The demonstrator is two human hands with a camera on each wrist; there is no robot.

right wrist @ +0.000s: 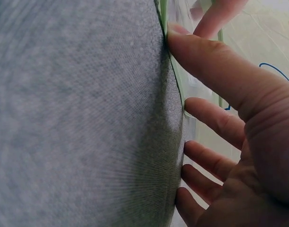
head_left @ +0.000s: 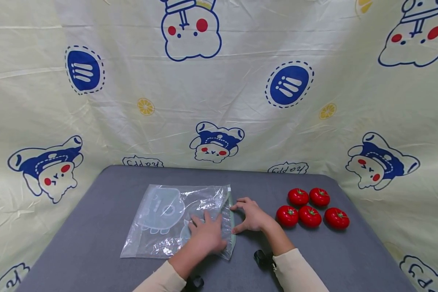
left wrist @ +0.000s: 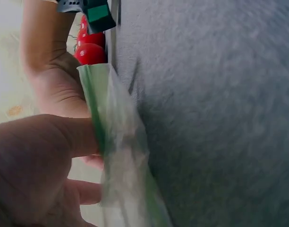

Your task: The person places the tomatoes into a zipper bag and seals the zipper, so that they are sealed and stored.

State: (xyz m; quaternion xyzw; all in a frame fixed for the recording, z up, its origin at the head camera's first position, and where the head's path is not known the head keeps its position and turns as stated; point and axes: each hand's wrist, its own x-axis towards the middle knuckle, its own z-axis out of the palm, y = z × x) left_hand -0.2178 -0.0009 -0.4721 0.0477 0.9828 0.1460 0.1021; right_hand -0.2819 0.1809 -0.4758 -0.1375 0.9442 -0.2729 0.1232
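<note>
A clear zip bag (head_left: 157,248) with a pale cartoon print and a green zip edge (head_left: 229,202) lies flat on the grey table. My left hand (head_left: 207,233) rests on its right part, fingers spread. In the left wrist view, the left thumb (left wrist: 80,135) touches the bag beside its green strip. At the zip edge is my right hand (head_left: 253,217), thumb and index finger apart. Up close in the right wrist view, the right thumb (right wrist: 206,61) touches the green edge and the other fingers are loosely bent. Nothing is pinched there.
Several red tomatoes (head_left: 309,216) sit grouped at the right of the grey table (head_left: 131,178), beyond the right hand. A pale curtain with blue cartoon prints (head_left: 241,109) hangs behind and beside the table. Dark camera mounts (head_left: 263,258) are worn on the wrists.
</note>
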